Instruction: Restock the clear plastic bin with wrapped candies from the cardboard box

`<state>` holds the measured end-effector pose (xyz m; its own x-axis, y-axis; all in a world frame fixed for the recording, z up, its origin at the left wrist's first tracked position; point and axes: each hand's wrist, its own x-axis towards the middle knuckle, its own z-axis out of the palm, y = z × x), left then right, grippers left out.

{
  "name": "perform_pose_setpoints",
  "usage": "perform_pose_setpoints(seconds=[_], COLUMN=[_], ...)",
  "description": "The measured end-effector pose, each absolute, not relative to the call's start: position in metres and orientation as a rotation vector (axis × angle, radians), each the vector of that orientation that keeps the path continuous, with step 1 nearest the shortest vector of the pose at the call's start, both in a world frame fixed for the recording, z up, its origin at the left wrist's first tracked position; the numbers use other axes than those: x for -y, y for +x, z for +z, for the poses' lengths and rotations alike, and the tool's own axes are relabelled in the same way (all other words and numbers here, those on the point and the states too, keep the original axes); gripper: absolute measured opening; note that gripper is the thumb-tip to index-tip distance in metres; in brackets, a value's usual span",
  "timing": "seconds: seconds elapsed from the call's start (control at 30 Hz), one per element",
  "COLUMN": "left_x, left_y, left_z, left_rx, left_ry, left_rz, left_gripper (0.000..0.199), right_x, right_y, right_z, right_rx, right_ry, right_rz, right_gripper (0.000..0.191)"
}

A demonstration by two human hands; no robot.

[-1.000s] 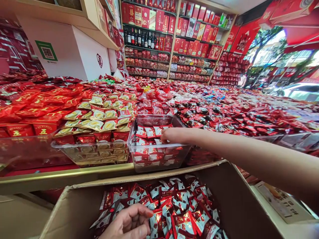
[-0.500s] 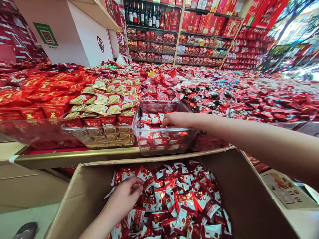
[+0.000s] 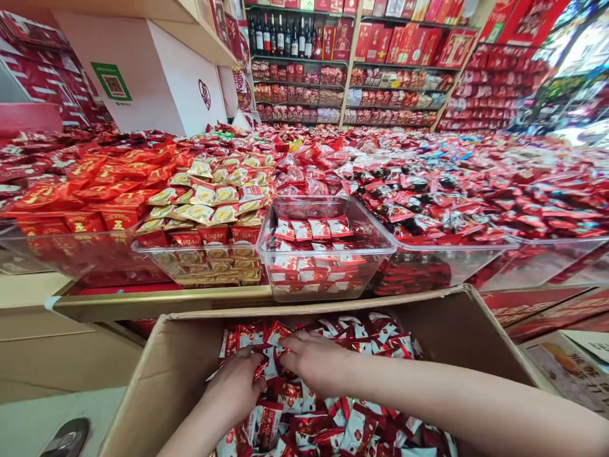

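A cardboard box (image 3: 143, 381) holds a loose heap of small red-and-white wrapped packets (image 3: 359, 428). Both my hands are inside it, close together over the heap. My left hand (image 3: 238, 384) has its thumb and fingers closed round a red-and-white packet (image 3: 259, 368). To its right, my right hand (image 3: 314, 363) reaches in with fingers stretched and slightly apart, its tips touching packets; nothing shows gripped in it. Just behind the box stands a clear plastic bin (image 3: 328, 252), where similar packets (image 3: 321, 228) lie in neat rows.
Left of the bin are gold durian packets (image 3: 214, 193) and red packets (image 3: 107, 178) in clear bins. Dark-and-red packets (image 3: 404, 190) are heaped on the right. A printed carton (image 3: 566, 365) stands at lower right. Shelves with bottles (image 3: 280, 38) rise behind.
My right hand has left the clear bin and come down into the cardboard box beside my left hand. My left hand has stayed among the packets. The view has shifted slightly.
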<state>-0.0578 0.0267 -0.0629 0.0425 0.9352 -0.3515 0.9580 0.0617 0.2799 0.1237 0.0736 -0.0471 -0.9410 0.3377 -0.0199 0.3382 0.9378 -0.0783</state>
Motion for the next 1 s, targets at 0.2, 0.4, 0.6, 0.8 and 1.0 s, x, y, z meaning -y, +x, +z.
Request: perform_pose_setpoints(seconds=[0.2, 0.4, 0.6, 0.8, 1.0], left_x=[-0.028, -0.026, -0.024, -0.025, -0.030], left_y=[-0.066, -0.069, -0.065, -0.068, -0.056], left_z=[-0.063, -0.063, -0.060, -0.058, -0.044], left_rx=[-1.962, -1.981, -1.967, -2.004, -1.791], left_ry=[1.875, 1.803, 1.832, 1.801, 1.782], left_rz=[-0.171, -0.270, -0.235, -0.057, 0.382], left_gripper=[0.046, 0.038, 0.032, 0.035, 0.049], right_x=[-0.101, -0.103, -0.109, -0.107, -0.092], right_y=[0.122, 0.145, 0.115, 0.079, 0.093], right_z=[-0.085, -0.049, -0.058, -0.082, -0.062], right_rx=[-2.993, -2.777, -2.693, -2.681, -2.851], right_ry=[0.602, 0.618, 1.113, 1.244, 1.084], right_rz=[-0.054, -0.233, -0.728, -0.704, -0.765], right_gripper=[0.021, 0.022, 0.033, 0.030, 0.029])
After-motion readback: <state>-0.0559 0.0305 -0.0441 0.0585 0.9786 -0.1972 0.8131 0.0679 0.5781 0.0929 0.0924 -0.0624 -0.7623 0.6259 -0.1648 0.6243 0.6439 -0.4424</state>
